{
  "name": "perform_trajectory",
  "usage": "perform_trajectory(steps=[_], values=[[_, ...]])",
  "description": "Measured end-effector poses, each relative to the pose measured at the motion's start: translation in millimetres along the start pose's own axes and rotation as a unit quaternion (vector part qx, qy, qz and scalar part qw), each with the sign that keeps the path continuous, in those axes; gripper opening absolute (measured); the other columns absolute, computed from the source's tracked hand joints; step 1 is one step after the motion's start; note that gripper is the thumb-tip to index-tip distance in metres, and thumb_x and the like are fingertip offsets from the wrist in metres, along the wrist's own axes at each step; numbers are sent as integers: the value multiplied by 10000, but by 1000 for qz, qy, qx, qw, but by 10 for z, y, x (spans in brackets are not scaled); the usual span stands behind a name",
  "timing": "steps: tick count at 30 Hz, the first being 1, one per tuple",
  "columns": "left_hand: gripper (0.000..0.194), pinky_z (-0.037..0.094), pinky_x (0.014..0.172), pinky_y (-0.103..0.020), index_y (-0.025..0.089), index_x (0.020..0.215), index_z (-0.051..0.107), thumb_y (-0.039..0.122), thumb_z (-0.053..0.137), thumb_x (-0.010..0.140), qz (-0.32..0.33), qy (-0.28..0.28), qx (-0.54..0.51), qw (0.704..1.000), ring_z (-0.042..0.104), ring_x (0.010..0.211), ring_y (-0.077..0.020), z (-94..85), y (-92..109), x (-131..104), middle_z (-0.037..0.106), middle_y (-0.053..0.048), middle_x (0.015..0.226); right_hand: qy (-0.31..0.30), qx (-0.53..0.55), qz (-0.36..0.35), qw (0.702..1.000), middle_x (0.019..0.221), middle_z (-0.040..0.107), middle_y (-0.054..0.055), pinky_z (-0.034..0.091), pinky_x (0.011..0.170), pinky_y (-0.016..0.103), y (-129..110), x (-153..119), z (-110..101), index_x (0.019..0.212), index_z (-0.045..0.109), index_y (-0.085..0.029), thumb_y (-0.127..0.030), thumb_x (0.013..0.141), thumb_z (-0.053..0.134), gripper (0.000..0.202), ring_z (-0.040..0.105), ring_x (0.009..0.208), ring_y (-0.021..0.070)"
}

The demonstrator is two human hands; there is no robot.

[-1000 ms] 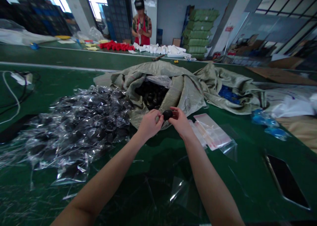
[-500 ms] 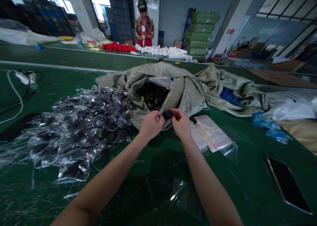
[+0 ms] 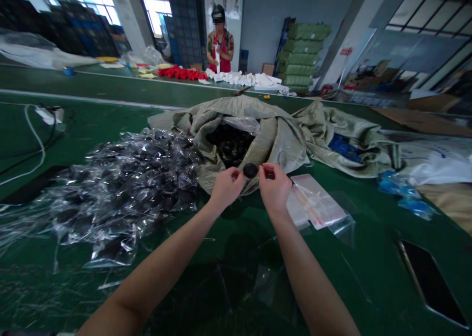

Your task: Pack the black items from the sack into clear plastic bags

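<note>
A small round black piece (image 3: 250,170), its exact kind unclear, is held up between my two hands in front of an open woven sack (image 3: 283,139). My left hand (image 3: 225,187) pinches its left edge with thumb and fingers. At the opposite edge are the closed fingertips of my right hand (image 3: 275,186); their contact is too small to make out fully. Several similar black pieces (image 3: 232,147) lie inside the sack. To the left spreads a heap of black pieces in clear plastic bags (image 3: 147,174). Flat clear bags (image 3: 317,203) lie just right of my right hand.
A phone (image 3: 431,279) lies on the green table (image 3: 372,223) at right. Another sack (image 3: 354,159) holds blue items (image 3: 342,147). A cable (image 3: 39,139) runs at far left. Across the table a person (image 3: 220,46) stands behind red and white pieces (image 3: 239,77).
The black piece has turned and now shows a rounder face. My right hand's fingers have shifted slightly right along its edge. The whole view has shifted slightly.
</note>
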State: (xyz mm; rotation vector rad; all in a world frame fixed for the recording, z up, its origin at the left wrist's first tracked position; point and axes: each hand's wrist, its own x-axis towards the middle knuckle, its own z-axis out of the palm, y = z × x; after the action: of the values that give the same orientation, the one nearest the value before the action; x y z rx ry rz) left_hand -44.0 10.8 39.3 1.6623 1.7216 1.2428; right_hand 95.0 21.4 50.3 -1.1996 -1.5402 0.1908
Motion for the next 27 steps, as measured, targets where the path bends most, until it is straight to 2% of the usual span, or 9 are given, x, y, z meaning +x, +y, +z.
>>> perform_trajectory(steps=[3, 7, 10, 12, 17, 23, 27], values=[[247, 332, 574, -246, 178, 654, 549, 335, 485, 834, -6, 17, 7, 1000, 499, 594, -123, -10, 43, -13, 559, 11, 612, 10, -13, -13, 1000, 836, 701, 74, 531, 720, 309, -27, -11, -1, 923, 664, -163, -286, 868, 512, 203, 656, 739, 177], [216, 345, 595, -250, 192, 675, 542, 300, 457, 841, -4, 35, 48, 998, 515, 603, -133, -68, 140, -27, 578, -1, 636, -35, -6, 41, 999, 826, 723, 83, 527, 727, 332, -8, 38, -36, 1003, 690, -142, -305, 819, 576, 271, 668, 731, 200], [192, 351, 609, -259, 202, 696, 555, 297, 460, 833, -5, 43, 106, 993, 530, 614, -149, -106, 213, -35, 601, -17, 656, -91, 6, 83, 992, 813, 736, 81, 520, 726, 340, -5, 89, -99, 894, 723, -158, -320, 793, 595, 230, 674, 734, 215], [185, 351, 612, -265, 204, 697, 562, 291, 464, 827, -4, 39, 129, 991, 541, 622, -158, -114, 251, -43, 613, -28, 667, -107, -5, 79, 991, 806, 733, 80, 509, 732, 341, -24, 108, -139, 840, 718, -164, -309, 803, 571, 210, 670, 738, 217], [213, 355, 597, -266, 197, 675, 568, 278, 451, 833, -18, 35, 130, 991, 548, 613, -164, -102, 315, -72, 620, -34, 652, -69, -89, 31, 993, 820, 701, 114, 479, 758, 358, -75, 108, -168, 857, 673, -142, -279, 842, 480, 236, 645, 784, 233], [212, 347, 588, -269, 193, 671, 583, 287, 471, 824, -44, 16, 159, 986, 552, 614, -173, -80, 359, -110, 631, -49, 652, -100, -72, 97, 988, 741, 705, 85, 480, 714, 344, -43, 141, -177, 768, 677, -168, -297, 798, 525, 201, 642, 690, 217], [206, 333, 579, -271, 202, 658, 569, 284, 470, 819, -49, 30, 180, 982, 550, 620, -182, -61, 386, -110, 620, -50, 646, -100, -60, 113, 987, 716, 704, 71, 475, 686, 325, -77, 167, -215, 737, 675, -177, -287, 774, 550, 171, 641, 669, 209]])
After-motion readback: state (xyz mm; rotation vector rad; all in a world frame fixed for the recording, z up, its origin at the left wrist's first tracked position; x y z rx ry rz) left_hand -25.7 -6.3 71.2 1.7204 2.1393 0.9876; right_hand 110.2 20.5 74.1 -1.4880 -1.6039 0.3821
